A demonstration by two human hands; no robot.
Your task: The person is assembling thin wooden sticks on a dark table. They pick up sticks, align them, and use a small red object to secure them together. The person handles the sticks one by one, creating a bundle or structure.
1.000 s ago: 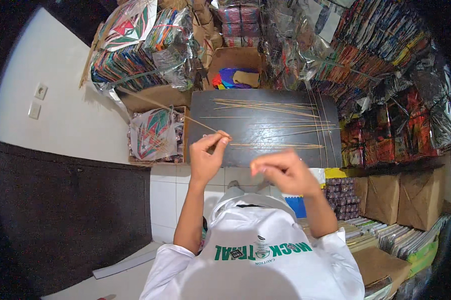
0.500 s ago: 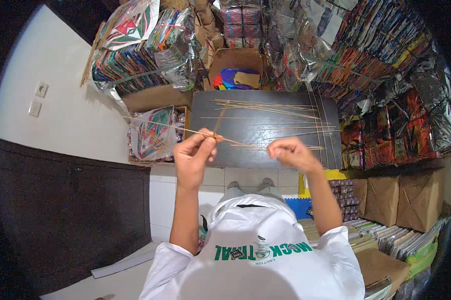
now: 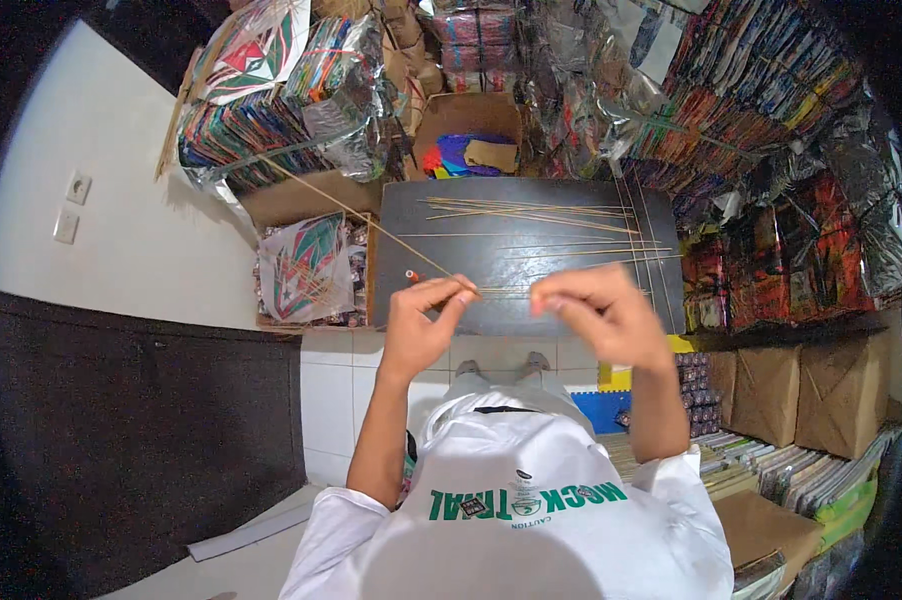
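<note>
My left hand (image 3: 421, 322) is closed in a pinch on a thin bamboo stick (image 3: 356, 214), which slants up and to the left past the table's edge. Just above that hand shows a small reddish thing with a pale end (image 3: 412, 275); its kind is unclear. To the right, my right hand (image 3: 603, 312) hangs over the near part of the dark table (image 3: 441, 210), slightly blurred, thumb and fingertips together. Whatever they pinch is too small to see. Several thin bamboo sticks (image 3: 531, 210) lie across the table beyond my hands, and a few cross them at the right end.
A box left of the table holds a patterned kite-like sheet (image 3: 306, 268). An open cardboard box (image 3: 471, 112) with colourful contents stands behind. Stacked wrapped bundles (image 3: 751, 90) crowd the back and right. Brown parcels (image 3: 839, 400) stand at the right, a dark panel (image 3: 141, 430) at the left.
My left hand has moved right and down, and its stick now slants more steeply. The short upright piece at its fingers no longer shows. My right hand has turned and shifted slightly right.
</note>
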